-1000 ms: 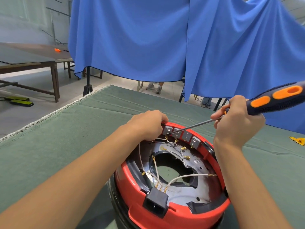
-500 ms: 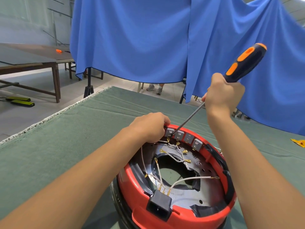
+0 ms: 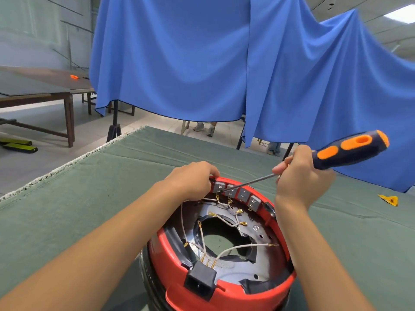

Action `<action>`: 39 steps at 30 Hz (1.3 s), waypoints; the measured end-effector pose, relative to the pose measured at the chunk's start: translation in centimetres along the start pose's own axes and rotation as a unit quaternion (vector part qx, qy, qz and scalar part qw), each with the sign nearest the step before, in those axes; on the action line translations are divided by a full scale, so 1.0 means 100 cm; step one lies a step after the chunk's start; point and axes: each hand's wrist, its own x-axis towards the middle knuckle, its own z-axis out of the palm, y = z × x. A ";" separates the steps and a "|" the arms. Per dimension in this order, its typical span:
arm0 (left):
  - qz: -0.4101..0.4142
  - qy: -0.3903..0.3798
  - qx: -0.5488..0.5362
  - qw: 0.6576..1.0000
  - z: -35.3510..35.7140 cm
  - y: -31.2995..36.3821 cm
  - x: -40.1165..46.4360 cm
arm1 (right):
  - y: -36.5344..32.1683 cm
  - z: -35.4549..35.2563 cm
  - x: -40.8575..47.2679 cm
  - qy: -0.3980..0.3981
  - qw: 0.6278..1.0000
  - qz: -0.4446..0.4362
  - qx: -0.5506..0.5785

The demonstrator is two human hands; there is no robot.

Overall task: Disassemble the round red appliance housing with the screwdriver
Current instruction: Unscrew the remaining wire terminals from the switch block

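The round red housing (image 3: 170, 254) lies open side up on the green cloth, showing white wires, brass terminals and a black socket (image 3: 199, 282) at its near rim. My left hand (image 3: 193, 180) grips the far rim beside a row of grey switch blocks (image 3: 243, 195). My right hand (image 3: 301, 176) grips the screwdriver (image 3: 350, 150) by the lower end of its black and orange handle. The shaft slants down left, and its tip sits at the grey blocks near my left fingers.
The green cloth-covered table (image 3: 89, 198) ends in a frayed edge at the left. A blue curtain (image 3: 224, 63) hangs behind it. A small yellow scrap (image 3: 389, 199) lies at the far right. Wooden tables (image 3: 45, 90) stand at the left rear.
My right hand has dropped and tilted the screwdriver handle down to the right from a steep angle. The tip stays at the grey blocks. My left hand keeps its hold on the rim.
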 end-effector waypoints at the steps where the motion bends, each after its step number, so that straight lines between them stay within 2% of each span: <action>1: -0.001 0.002 0.001 1.000 0.000 0.000 0.000 | 0.000 -0.002 0.000 0.003 1.000 0.008 0.008; 12: 0.001 0.005 0.009 1.000 0.001 0.002 0.001 | 0.008 0.004 0.017 0.001 0.998 0.024 -0.051; 16: 0.000 0.009 0.006 1.000 0.001 0.000 0.002 | 0.011 -0.003 0.012 0.019 0.999 0.033 -0.020; 21: -0.004 0.012 -0.001 1.000 0.002 -0.001 0.003 | 0.009 -0.018 0.009 0.042 0.994 0.093 0.049; 27: -0.019 0.008 -0.023 1.000 -0.002 0.000 -0.001 | 0.000 -0.037 0.006 0.071 0.990 0.096 0.080; 31: -0.036 0.035 0.122 0.991 -0.014 0.007 -0.010 | 0.002 -0.050 0.001 0.054 0.989 0.118 0.065; 35: -0.076 0.021 0.234 0.969 -0.033 0.010 -0.031 | 0.004 -0.056 0.000 -0.016 0.989 0.149 0.010; 39: -0.118 0.001 0.279 0.953 -0.045 0.013 -0.057 | 0.002 -0.057 -0.004 -0.083 0.985 0.131 -0.080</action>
